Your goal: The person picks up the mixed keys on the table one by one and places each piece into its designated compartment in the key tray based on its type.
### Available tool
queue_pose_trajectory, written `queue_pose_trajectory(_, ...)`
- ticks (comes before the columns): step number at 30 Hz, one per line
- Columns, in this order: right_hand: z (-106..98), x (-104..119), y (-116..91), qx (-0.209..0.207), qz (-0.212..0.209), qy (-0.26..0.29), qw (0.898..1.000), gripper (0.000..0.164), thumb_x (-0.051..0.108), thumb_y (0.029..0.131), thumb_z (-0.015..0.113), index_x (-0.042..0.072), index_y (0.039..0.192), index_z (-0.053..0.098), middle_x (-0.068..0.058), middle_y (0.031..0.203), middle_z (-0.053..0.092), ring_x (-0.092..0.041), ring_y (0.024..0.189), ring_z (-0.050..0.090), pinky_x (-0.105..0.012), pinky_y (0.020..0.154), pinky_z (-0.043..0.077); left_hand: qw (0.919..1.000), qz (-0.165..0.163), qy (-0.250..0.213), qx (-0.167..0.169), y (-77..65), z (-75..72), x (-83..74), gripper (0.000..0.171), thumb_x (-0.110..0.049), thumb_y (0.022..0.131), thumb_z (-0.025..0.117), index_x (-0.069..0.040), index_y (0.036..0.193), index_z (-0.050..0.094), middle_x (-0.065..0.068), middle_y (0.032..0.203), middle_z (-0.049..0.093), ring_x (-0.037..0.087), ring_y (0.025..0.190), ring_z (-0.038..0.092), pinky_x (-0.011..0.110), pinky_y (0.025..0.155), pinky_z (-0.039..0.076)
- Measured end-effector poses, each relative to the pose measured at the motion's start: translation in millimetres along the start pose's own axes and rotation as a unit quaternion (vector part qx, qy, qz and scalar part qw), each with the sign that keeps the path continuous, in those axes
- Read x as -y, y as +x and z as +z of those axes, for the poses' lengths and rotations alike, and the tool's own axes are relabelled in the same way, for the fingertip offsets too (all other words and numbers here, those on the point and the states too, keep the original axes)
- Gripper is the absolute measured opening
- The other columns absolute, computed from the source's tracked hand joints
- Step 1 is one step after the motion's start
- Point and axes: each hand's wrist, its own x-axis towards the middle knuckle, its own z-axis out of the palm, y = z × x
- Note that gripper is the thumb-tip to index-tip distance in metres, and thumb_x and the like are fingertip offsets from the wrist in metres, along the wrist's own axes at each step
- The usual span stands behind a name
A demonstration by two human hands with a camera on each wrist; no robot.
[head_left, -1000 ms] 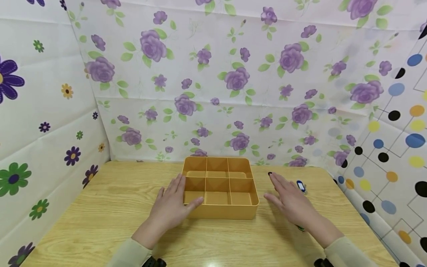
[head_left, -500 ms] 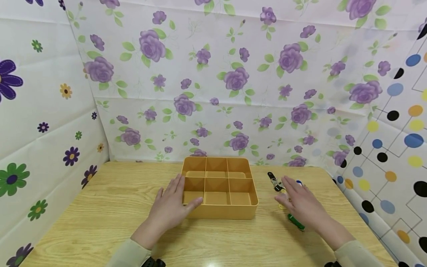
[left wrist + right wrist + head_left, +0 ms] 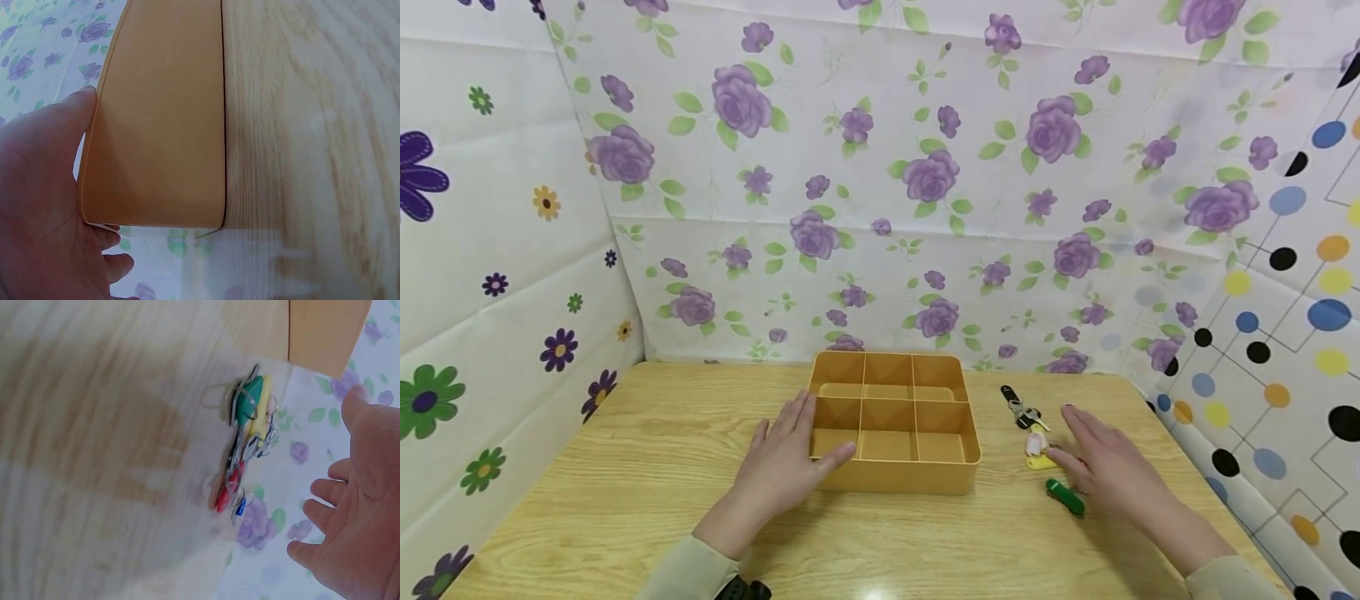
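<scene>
Displaced rightward since the earlier frame, the right hand (image 3: pixel 1112 468) hovered, fingers loosely spread, beside a green oblong key fob (image 3: pixel 1064 497); leftward, the left hand (image 3: pixel 782 467), fingers straight, touched an ochre six-compartment box (image 3: pixel 898 477).

A: What was the box (image 3: pixel 902 477) count?
B: One, with six compartments (image 3: pixel 887 446); left hand (image 3: pixel 782 468), one; right hand (image 3: pixel 1111 462), one.
A: Which others were visible?
B: One green item (image 3: pixel 1064 497), one yellow item (image 3: pixel 1040 463), one black item (image 3: pixel 1008 394), one red item (image 3: pixel 223 499), one blue item (image 3: pixel 240 507).
</scene>
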Motion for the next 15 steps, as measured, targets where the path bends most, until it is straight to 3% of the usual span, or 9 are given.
queue_pose_trajectory(7, -3, -12, -9, 0.011, 0.004, 0.002, 1.0, 0.083, 0.051, 0.113, 0.061, -0.006, 0.168, 0.036, -0.033, 0.166, 0.043, -0.057, 0.147, 0.048, -0.078, 0.119, 0.031, 1.0, -0.001, -0.004, 0.004, -0.2, 2.2, 0.1, 0.113, -0.078, 0.104, 0.054, 0.002, 0.174, 0.019, 0.018, 0.182, 0.011, 0.043, 0.168, 0.014, 0.073, 0.129, 0.006)
queue_pose_trajectory(15, -4, -16, -21, 0.0, -0.009, -0.018, 1.0, 0.081, 0.048, 0.108, 0.072, -0.006, 0.163, 0.046, -0.036, 0.159, 0.05, -0.06, 0.14, 0.052, -0.078, 0.115, 0.037, 0.9999, -0.004, 0.006, 0.009, 0.7, 2.1, 1.7, 0.117, -0.086, 0.102, 0.046, 0.0, 0.175, 0.016, 0.015, 0.183, 0.009, 0.04, 0.168, 0.012, 0.073, 0.129, 0.002)
